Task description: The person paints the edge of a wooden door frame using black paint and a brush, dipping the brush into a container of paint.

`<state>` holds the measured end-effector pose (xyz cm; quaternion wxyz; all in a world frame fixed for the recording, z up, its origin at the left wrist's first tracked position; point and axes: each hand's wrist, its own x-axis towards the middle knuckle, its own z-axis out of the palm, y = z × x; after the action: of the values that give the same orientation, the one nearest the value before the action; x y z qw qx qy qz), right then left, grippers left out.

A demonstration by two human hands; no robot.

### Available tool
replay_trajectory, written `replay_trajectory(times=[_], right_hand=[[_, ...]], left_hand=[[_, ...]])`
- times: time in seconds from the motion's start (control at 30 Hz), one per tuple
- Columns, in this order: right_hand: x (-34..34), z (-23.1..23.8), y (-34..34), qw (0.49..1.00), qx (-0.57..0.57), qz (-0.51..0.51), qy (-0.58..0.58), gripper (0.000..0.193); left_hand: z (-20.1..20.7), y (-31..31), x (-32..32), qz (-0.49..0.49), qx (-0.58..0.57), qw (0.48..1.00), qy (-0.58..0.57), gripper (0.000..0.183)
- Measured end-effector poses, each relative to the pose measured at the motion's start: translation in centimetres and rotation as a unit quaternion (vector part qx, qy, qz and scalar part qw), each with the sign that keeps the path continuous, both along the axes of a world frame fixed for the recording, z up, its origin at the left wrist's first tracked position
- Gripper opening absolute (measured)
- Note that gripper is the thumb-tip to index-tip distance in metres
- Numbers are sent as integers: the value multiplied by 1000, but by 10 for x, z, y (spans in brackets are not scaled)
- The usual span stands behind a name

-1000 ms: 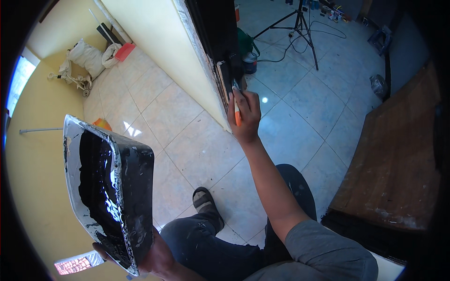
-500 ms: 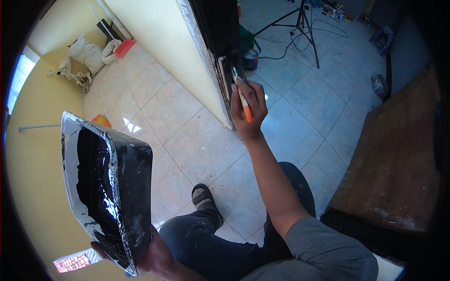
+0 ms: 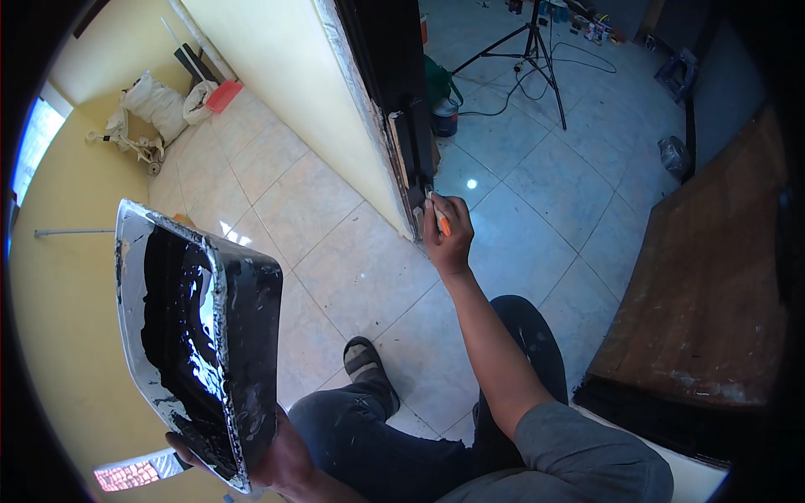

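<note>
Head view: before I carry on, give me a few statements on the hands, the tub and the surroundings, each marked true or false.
1. The left hand holds an open, angular tub with a black-smeared outer wall. True.
2. The right hand is empty. False: it grips a slim paintbrush with an orange-ended handle.
3. Glossy black paint lies inside the tub. True.
4. The black metal tripod stands left of the cream wall. False: the tripod stands to its right.
5. The brown wooden panel is at the picture's right. True.
</note>
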<state>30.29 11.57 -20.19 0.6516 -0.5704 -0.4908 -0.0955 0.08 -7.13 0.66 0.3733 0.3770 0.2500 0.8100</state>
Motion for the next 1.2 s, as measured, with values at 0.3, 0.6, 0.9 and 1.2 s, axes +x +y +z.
replay_trajectory(times=[0.3, 0.6, 0.9, 1.2], right_hand=[[7, 143, 25, 981, 179, -8, -74, 29], [7, 53, 15, 989, 103, 27, -105, 29], [-3, 124, -39, 992, 92, 61, 67, 13], [-13, 372, -115, 887, 159, 431, -43, 25]], left_hand=[[-1, -5, 2, 257, -81, 911, 312, 48], [6, -3, -9, -135, 24, 976, -171, 49], [38, 9, 24, -147, -45, 965, -211, 68], [43, 18, 34, -215, -37, 918, -330, 74]])
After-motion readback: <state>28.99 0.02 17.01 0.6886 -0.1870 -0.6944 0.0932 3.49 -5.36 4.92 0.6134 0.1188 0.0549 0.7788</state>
